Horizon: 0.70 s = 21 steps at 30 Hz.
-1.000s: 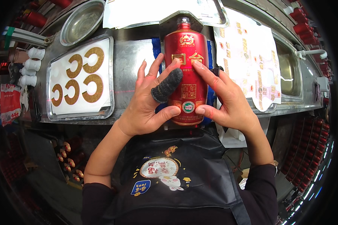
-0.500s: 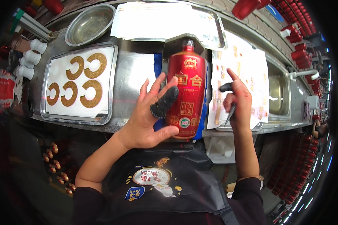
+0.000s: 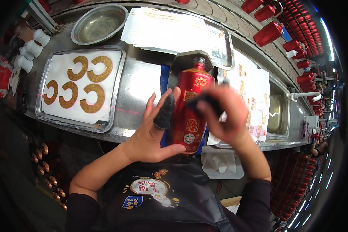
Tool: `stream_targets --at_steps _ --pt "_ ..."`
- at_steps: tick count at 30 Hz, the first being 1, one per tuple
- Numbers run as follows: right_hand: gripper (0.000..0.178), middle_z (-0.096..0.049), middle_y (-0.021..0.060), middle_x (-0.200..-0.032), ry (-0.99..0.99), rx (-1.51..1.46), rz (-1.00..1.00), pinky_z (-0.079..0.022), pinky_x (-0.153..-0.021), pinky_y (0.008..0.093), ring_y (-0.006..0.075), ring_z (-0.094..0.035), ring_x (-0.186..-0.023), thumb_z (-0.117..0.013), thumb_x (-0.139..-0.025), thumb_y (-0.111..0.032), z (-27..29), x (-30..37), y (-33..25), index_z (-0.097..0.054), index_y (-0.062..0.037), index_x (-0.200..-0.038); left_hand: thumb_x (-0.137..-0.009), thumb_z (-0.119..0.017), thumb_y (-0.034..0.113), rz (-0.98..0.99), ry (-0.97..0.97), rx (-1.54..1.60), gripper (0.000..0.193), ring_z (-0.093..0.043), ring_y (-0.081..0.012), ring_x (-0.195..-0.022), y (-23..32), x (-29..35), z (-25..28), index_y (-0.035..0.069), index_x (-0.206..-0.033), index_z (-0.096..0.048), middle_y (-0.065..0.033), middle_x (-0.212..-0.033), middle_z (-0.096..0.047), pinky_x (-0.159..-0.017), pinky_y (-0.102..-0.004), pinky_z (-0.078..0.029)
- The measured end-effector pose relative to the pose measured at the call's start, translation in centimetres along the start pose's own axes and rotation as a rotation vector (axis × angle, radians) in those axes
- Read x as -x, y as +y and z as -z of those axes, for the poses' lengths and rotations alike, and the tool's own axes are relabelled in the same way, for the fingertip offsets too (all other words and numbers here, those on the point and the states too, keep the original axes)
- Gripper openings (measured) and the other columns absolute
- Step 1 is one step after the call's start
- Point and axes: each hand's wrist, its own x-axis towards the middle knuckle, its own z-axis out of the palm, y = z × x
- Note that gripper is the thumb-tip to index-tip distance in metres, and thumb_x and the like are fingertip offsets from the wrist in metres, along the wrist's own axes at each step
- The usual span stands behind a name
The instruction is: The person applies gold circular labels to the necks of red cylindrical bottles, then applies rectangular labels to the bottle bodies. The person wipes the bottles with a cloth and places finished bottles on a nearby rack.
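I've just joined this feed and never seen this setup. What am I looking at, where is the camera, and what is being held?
The camera sits on a person's head and looks down with a fisheye lens, so straight edges bend. There is no machine, only two bare hands. The left hand, with a dark cover on one finger, steadies a red bottle standing on a metal bench. The right hand is blurred against the bottle's front. To the left lies a tray with gold rings; behind it is a metal bowl.

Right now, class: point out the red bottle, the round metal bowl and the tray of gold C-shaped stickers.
red bottle (image 3: 189, 116): head view, on its body.
round metal bowl (image 3: 98, 24): head view, on its inside.
tray of gold stickers (image 3: 80, 87): head view, on its white sheet.
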Motion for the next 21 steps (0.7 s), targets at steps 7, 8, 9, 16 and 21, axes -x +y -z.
stream_targets --at_steps 7,8,9,16,21 --pt "0.039 -0.071 0.0116 -0.092 -0.398 -0.208 0.108 -0.055 -0.068 0.0349 0.0270 -0.070 -0.077 -0.083 -0.072 0.000 1.0 -2.6 -0.9 -0.070 -0.0024 -0.109 -0.081 -0.081 0.043 0.107 -0.031 0.047 0.122 -0.013 -0.0411 -0.156 -0.2 0.8 -0.4 0.011 -0.163 0.004 -0.0278 -0.168 -0.006 -0.121 -0.0626 0.001" --pt "0.038 -0.070 0.0124 -0.092 -0.385 -0.138 0.109 -0.055 -0.068 0.0358 0.0284 -0.070 -0.078 -0.081 -0.074 0.000 0.3 -2.6 -0.8 -0.069 -0.0023 -0.110 -0.081 -0.081 0.042 0.105 -0.043 0.018 0.122 -0.014 -0.0412 -0.156 -0.1 0.8 -0.4 0.011 -0.163 0.003 -0.0278 -0.168 -0.007 -0.121 -0.0625 0.002" --pt "0.038 -0.070 0.0132 -0.091 -0.381 -0.061 0.129 -0.055 -0.069 0.0365 0.0297 -0.069 -0.078 -0.080 -0.075 0.001 -0.5 -3.0 -0.2 -0.069 -0.0022 -0.111 -0.081 -0.081 0.042 0.093 -0.043 -0.003 0.122 -0.014 -0.0413 -0.156 -0.1 0.8 -0.4 0.010 -0.163 0.003 -0.0278 -0.168 -0.007 -0.121 -0.0625 0.002" --pt "0.029 -0.069 0.0175 -0.085 0.030 -0.099 -0.245 -0.059 -0.074 0.0350 0.0300 -0.074 -0.083 -0.079 -0.079 0.002 0.2 -0.1 -3.1 -0.068 -0.0003 -0.106 -0.081 -0.082 0.043 0.096 0.004 0.076 0.124 -0.016 -0.0443 -0.155 -0.2 1.1 -0.9 0.008 -0.162 0.005 -0.0293 -0.167 -0.007 -0.120 -0.0639 0.000" --pt "0.025 -0.068 0.0122 -0.091 0.422 -0.034 -0.532 -0.055 -0.079 0.0279 0.0152 -0.067 -0.084 -0.077 -0.087 -0.001 -1.5 3.1 2.0 -0.065 0.0004 -0.109 -0.082 -0.081 0.043 0.064 -0.051 -0.003 0.124 -0.015 -0.0446 -0.155 -0.2 0.7 -0.5 0.009 -0.162 0.007 -0.0295 -0.167 -0.007 -0.121 -0.0635 0.000"
